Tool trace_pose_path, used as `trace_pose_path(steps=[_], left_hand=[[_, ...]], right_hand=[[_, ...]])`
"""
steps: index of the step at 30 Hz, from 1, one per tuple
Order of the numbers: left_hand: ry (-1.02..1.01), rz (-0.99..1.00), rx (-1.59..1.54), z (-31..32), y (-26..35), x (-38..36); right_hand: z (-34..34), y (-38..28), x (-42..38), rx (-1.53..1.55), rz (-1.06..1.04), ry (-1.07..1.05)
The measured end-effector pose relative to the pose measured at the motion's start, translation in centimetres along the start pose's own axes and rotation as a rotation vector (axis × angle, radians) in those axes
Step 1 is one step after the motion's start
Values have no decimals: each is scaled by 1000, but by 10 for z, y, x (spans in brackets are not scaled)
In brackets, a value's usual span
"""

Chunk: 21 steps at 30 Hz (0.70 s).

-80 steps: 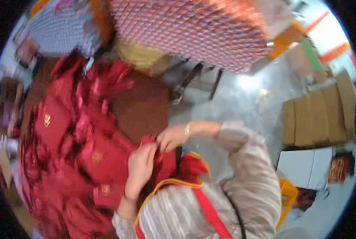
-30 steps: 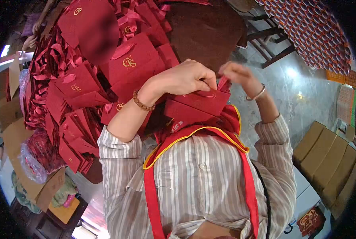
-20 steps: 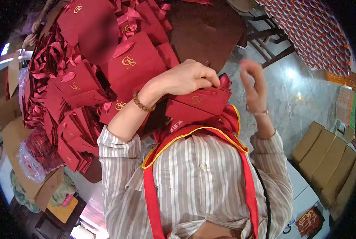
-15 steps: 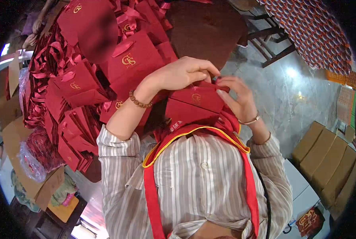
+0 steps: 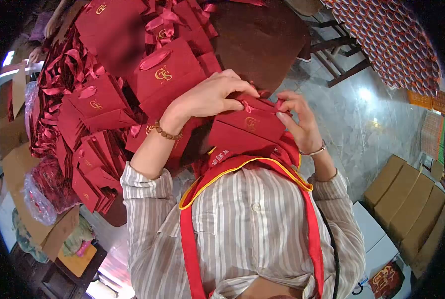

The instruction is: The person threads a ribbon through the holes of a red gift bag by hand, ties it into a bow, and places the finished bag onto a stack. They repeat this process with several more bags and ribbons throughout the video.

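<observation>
In front of my apron lies a red paper gift bag (image 5: 252, 124) with a gold logo, tilted toward me. My left hand (image 5: 211, 95), beaded bracelet at the wrist, reaches over its top edge, thumb and fingers gripping near a small pink ribbon loop (image 5: 248, 106). At the bag's right upper corner, my right hand (image 5: 298, 115) pinches a bit of pink ribbon (image 5: 279, 104) between thumb and fingers. Part of the bag's opening is hidden by my left fingers. Another red gift bag (image 5: 167, 74) with a ribbon handle lies just beyond my left hand.
Many red bags (image 5: 95, 104) with ribbons are heaped on the brown table (image 5: 259, 42) to the left. A plastic-wrapped red bundle (image 5: 50, 192) sits at lower left. Cardboard boxes (image 5: 399, 192) stand at right, near a patterned covered surface (image 5: 386, 40). Another person's arm (image 5: 54, 22) shows at upper left.
My hands have drawn apart: the left has shifted left along the bag's top, the right slightly right. The ribbon loop at the bag's top edge now shows between them.
</observation>
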<state>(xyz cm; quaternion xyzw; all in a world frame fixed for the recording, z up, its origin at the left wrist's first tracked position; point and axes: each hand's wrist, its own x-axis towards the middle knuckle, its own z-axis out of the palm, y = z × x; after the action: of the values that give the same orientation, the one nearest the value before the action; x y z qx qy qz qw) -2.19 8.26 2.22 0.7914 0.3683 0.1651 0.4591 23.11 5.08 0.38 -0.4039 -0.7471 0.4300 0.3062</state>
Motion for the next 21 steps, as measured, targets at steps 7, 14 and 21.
trace_pose_path(steps=[7, 14, 21], left_hand=[[0, -53, 21, 4, 0, 3], [244, 80, 294, 12, 37, -16], [491, 184, 334, 31, 61, -41]], right_hand=[[-8, 8, -1, 45, 74, 55], [-25, 8, -15, 184, 549, 44], [-13, -33, -19, 756, 578, -222]])
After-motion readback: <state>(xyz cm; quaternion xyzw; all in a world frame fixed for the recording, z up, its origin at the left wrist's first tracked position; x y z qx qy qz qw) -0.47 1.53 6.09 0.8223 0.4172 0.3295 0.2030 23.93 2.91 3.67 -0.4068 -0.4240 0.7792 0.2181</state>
